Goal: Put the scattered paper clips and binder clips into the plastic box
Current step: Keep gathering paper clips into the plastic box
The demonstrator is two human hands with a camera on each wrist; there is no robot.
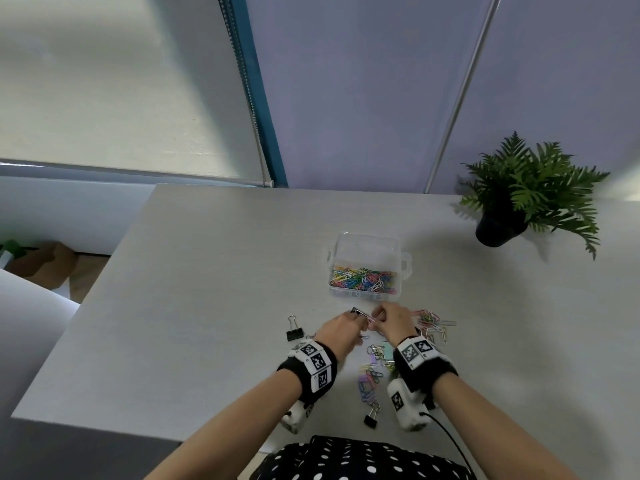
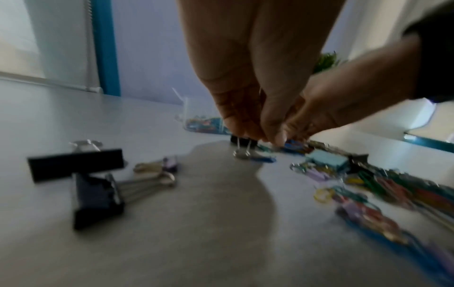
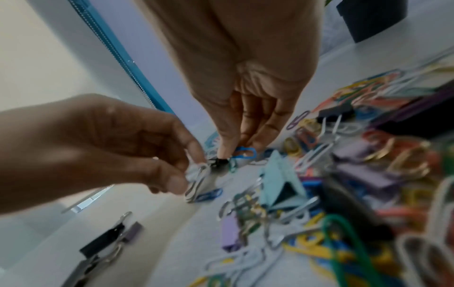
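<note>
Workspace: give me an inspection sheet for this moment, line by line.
Surface: pale grey table, clips strewn along its near edge.
Job's things: clear plastic box open, coloured paper clips already inside; loose paper clips and pastel binder clips lie on the table; black binder clip lies left of the hands.
Clutter: nothing seen.
Grippers: left hand pinches a small black binder clip; right hand pinches a blue paper clip beside it; whether the two are tangled is too blurred to tell.
Cables: black cable runs from the right wrist camera.
Surroundings: potted plant at the far right; window blind behind.
</note>
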